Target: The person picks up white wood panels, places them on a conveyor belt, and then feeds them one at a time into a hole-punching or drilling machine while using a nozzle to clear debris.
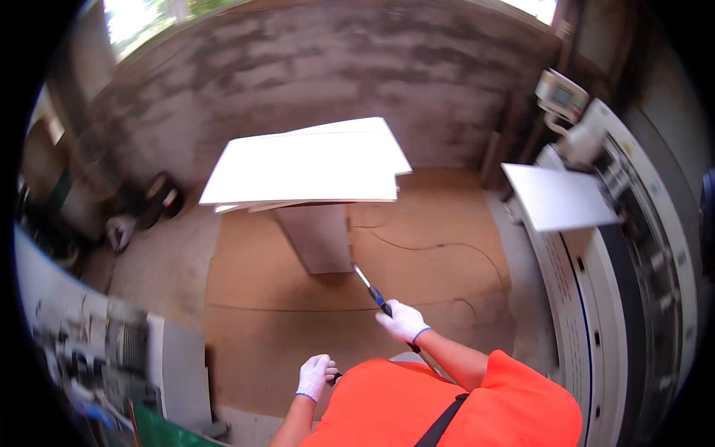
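Note:
My right hand [404,322], in a white glove with a blue cuff, is closed around a slim tool [377,296] with a blue-and-black handle and a thin silver shaft. The shaft points away from me, its tip near the lower right corner of an upright pale board [316,238]. My left hand [316,374], gloved the same way, is closed low in front of my orange shirt. A small black thing shows beside its fingers, too little of it to name. White panels [305,165] lie unevenly stacked above the upright board, overhanging it.
A brown sheet [439,276] covers the floor, with a thin cable [439,245] curving over it. To the right is a long machine [596,283] with a white panel [562,197] projecting from it and a control box [562,95] above. Machinery [97,335] stands left; a block wall [313,74] closes the back.

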`<state>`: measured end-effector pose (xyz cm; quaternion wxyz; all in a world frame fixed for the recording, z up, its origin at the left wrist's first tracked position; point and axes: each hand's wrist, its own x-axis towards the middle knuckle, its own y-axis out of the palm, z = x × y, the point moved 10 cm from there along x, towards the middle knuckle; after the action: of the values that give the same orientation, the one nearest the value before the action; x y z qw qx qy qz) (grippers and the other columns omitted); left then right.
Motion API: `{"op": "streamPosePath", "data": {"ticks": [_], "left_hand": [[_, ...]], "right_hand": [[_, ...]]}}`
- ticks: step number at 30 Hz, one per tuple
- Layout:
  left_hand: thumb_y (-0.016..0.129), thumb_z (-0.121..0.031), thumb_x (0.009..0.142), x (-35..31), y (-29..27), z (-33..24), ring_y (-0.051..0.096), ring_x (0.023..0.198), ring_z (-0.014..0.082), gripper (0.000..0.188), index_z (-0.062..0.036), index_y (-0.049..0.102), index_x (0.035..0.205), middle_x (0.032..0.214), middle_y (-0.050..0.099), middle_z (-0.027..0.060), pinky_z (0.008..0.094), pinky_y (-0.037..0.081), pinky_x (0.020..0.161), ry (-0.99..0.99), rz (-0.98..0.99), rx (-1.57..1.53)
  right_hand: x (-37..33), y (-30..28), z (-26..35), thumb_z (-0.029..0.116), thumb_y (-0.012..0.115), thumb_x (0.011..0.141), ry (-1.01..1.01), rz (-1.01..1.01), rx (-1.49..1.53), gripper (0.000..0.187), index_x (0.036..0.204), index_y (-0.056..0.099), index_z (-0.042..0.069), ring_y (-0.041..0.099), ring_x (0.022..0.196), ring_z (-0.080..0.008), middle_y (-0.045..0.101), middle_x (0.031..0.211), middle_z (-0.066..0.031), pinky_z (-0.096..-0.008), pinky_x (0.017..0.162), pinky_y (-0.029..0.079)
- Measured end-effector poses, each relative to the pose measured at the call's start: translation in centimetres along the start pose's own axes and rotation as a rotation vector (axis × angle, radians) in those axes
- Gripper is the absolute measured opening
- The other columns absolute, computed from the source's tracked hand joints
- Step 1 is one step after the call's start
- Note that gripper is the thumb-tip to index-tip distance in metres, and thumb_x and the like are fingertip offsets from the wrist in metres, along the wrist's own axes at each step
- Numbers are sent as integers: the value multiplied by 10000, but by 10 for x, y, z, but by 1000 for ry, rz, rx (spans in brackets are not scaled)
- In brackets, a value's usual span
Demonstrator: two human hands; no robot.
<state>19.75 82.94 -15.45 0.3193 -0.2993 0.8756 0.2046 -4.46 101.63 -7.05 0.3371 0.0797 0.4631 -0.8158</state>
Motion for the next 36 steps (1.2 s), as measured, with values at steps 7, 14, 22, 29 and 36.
{"op": "streamPosePath", "data": {"ticks": [7,14,22,29,36], "left_hand": [[554,-134,1015,54,167,30,429,587,52,123,-70,506,921,736,461,-29,210,330,496,-225,525,208],[578,-160,1010,32,384,23,473,606,70,121,-72,518,952,779,511,-8,226,398,538,-156,633,454],[581,-181,1022,26,595,76,619,745,129,230,-14,576,1181,931,641,64,262,528,664,-305,1052,640],[549,-159,1040,89,783,91,323,549,63,237,-149,416,844,689,345,-56,251,269,484,-478,1113,448],[599,-240,1016,168,918,127,410,554,111,218,-136,458,887,684,423,-19,288,348,513,-632,1229,329]], "right_hand": [[-166,-169,-285,554,534,955,711,-802,225,565,1113,636,21,683,974,-460,715,987,-273,-537,879,516],[-239,-198,-383,543,524,960,858,-902,200,545,1091,637,26,686,936,-472,718,945,-268,-563,850,518],[-297,-237,-471,545,517,956,1085,-1064,307,547,1095,639,30,693,935,-460,722,946,-261,-553,848,523],[-371,-263,-561,496,570,965,1358,-1375,407,484,1099,645,37,701,940,-431,731,948,-229,-530,836,527],[-263,-349,-519,593,568,933,1015,-1023,325,584,1186,650,73,695,936,-433,731,948,-217,-499,847,529]]}}
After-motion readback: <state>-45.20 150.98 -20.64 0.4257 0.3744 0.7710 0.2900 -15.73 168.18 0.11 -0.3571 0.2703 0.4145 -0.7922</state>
